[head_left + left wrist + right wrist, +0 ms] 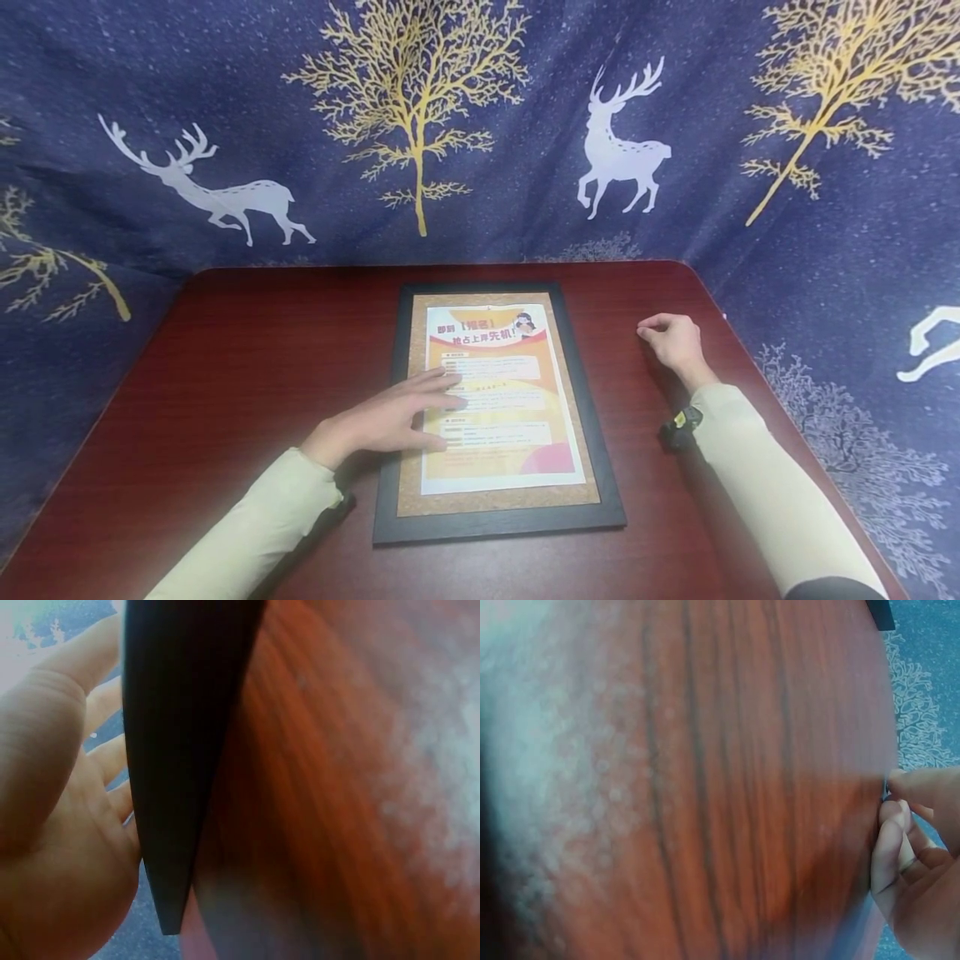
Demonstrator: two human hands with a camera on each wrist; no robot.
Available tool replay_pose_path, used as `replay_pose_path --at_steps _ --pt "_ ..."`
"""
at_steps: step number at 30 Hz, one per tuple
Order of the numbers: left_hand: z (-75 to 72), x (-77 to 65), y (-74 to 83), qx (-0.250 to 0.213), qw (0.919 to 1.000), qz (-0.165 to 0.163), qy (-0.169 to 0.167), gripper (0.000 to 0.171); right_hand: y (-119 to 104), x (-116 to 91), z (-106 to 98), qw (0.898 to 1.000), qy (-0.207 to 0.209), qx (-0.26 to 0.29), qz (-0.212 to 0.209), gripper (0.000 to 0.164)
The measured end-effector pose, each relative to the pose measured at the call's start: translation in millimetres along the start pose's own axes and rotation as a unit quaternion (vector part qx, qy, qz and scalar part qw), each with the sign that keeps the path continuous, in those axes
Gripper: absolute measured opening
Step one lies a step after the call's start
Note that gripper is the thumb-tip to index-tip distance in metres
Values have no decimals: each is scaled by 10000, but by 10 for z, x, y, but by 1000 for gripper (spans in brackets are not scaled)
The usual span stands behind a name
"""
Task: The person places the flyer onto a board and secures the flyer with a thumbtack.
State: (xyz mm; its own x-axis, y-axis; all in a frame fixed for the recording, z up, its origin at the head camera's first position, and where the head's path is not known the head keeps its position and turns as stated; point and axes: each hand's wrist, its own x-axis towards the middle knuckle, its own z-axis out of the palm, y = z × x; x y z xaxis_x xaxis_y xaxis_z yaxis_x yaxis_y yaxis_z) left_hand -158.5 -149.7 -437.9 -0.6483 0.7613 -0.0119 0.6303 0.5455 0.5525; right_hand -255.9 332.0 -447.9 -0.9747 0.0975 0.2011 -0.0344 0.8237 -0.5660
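A printed poster in yellow, orange and white lies on a cork board with a black frame. My left hand reaches over the board's left side, its fingers spread and nearly straight across the poster. I cannot tell whether they press on it. Up close in the left wrist view, the frame's dark edge hides part of that hand. To the right of the board, my right hand is low at the table, thumb and finger pinched together. A tiny dark thing shows between those fingertips; its kind is unclear.
The board lies on a dark red wooden table with rounded far corners. Behind and to the right hangs a blue cloth with white deer and golden trees. A dark wrist device sits at the right cuff.
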Motion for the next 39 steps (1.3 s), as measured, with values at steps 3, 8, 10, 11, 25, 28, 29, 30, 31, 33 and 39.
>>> replay_pose_path --at_steps 3,8,10,11,25,28,29,30,31,33,39 --pt "2 3 -2 -35 10000 31 17 63 -5 -8 -11 10000 -36 -9 78 16" --pt "8 4 -3 -31 10000 -4 9 63 -15 -20 -36 9997 -137 103 151 16" --pt "8 3 -1 -43 10000 -66 -24 63 -17 -26 -42 9994 -190 221 192 16" --pt "7 3 2 -59 9999 -108 -51 63 -19 -29 -43 9992 -206 266 218 16" --pt "-2 -2 24 -115 9998 -172 -78 63 -116 -65 -67 9918 -378 1185 290 17" --pt "-4 -3 26 -120 9998 -170 -73 63 -169 -73 -57 9873 -401 1513 268 18" --pt "-4 -3 27 -131 9998 -159 -69 63 -189 -76 -52 9861 -392 1594 272 18" --pt "-4 -3 25 -130 9998 -151 -67 63 -210 -80 -46 9847 -380 1677 296 18" --pt "-3 -3 25 -141 9998 -137 -60 62 -229 -83 -42 9836 -380 1735 304 19" --pt "-1 -3 23 -151 9998 -99 -42 62 -274 -91 -35 9812 -407 1858 325 20" --pt "4 -1 19 -124 9998 -164 -68 64 -414 -96 -7 9740 -517 2188 287 21"
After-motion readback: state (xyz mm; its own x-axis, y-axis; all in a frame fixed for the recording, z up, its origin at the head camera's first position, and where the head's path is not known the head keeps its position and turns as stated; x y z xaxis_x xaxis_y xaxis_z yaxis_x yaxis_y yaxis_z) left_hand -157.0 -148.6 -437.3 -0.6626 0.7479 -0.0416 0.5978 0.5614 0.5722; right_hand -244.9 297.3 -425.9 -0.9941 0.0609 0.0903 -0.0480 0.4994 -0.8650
